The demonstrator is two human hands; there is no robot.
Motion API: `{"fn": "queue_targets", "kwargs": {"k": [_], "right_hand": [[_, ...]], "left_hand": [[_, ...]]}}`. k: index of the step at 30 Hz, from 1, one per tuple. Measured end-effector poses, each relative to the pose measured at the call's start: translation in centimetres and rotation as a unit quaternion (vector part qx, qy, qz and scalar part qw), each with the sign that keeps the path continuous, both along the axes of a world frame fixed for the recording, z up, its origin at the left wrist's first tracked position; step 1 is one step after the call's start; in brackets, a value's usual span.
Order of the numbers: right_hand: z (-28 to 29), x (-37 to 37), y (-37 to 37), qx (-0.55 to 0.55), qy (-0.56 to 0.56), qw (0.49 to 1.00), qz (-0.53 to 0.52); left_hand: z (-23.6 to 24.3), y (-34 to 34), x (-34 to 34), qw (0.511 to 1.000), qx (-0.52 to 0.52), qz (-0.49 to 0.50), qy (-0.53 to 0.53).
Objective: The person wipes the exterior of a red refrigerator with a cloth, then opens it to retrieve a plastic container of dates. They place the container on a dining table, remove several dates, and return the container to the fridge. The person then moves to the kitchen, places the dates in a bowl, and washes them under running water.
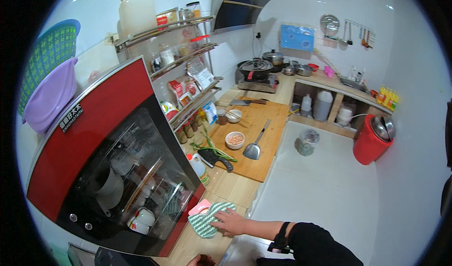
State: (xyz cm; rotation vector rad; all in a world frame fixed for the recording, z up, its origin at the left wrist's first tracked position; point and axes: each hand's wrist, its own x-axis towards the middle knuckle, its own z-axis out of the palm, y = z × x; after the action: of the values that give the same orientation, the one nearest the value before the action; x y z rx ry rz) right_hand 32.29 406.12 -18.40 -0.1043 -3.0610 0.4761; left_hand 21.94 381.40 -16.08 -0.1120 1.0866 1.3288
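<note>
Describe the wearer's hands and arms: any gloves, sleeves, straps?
The right hand is ungloved, with a black strap around the forearm, beside the end of a black sleeve. Only a sliver of the left hand shows, no sleeve visible.

The cloth (200, 227) lies on the near end of the counter (230, 188), right of the cabinet (52, 190). Farther along, the cutting board (256, 171) carries the bowl (235, 140), with the spatula (252, 151) to its right (the greens (219, 152) sprawl to its left). Beyond stands the stove (259, 85); the bin (371, 142) is on the floor (322, 193), far right.
</note>
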Motion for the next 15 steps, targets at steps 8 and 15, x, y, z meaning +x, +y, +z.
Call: {"fn": "queue_targets", "kwargs": {"k": [8, 15], "right_hand": [[1.3, 14.2, 1.2, -0.054, -0.223, 0.954, -0.191], [2.7, 25.5, 3.5, -0.073, -0.198, 0.924, -0.32]], "left_hand": [[0.9, 6.6, 2.0, 0.978, 0.062, -0.198, -0.028], [2.0, 13.4, 7.6, 0.954, 0.057, -0.294, -0.008]]}}
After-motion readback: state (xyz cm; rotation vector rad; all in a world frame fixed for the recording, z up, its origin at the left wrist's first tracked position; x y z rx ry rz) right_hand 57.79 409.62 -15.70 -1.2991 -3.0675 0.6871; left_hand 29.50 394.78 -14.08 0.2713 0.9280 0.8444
